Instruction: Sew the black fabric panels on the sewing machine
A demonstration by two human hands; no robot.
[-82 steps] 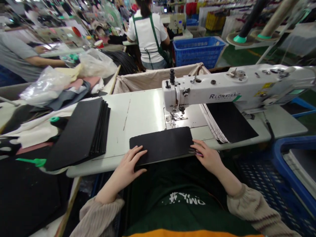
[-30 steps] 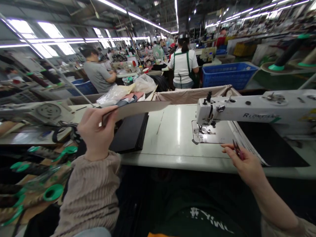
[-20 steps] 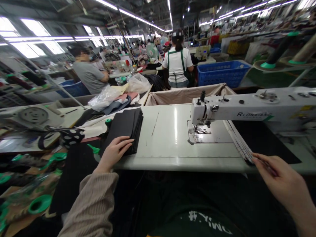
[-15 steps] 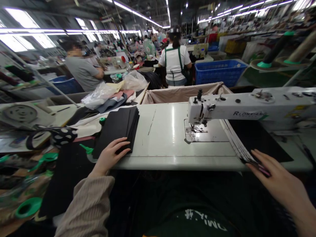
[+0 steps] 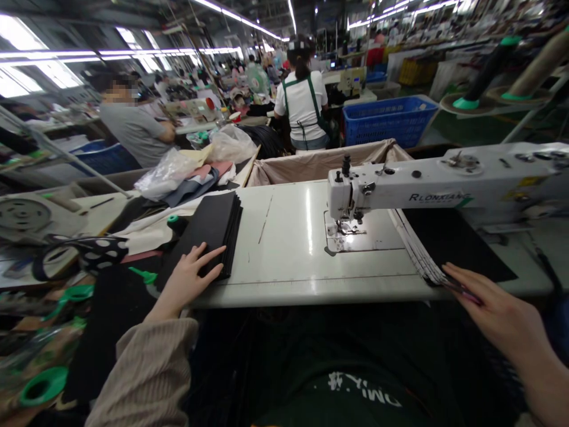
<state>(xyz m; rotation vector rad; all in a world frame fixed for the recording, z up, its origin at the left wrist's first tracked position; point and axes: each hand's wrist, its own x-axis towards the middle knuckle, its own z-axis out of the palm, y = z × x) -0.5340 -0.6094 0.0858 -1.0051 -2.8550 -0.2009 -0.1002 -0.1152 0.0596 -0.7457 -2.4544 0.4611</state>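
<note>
From where I stand, the tall stack of flat black panels lies at the left end of the pale green bench, its near end by the front edge, directly under the left hand. The second stack, black sheets with white edges, lies to the right, partly beneath the arm of the white sewing machine, its near left corner at the front edge of the bench, where the fingertips of the right hand are.

Nearly three seconds ago both hands were on a single black panel at the front edge, before the needle; a second ago the left hand had a panel raised over the left side of the bench. Now that stretch of the front edge shows bare bench top, and the left hand is down on the left stack. The right hand has gone from beside the needle plate to the corner of the white-edged stack.

The left hand is palm down with its fingers spread wide, resting on the panels without gripping. The right hand is narrow, closed around small pinkish-purple thread snips; whether its fingertips also pinch the sheets, I can't tell.
</note>
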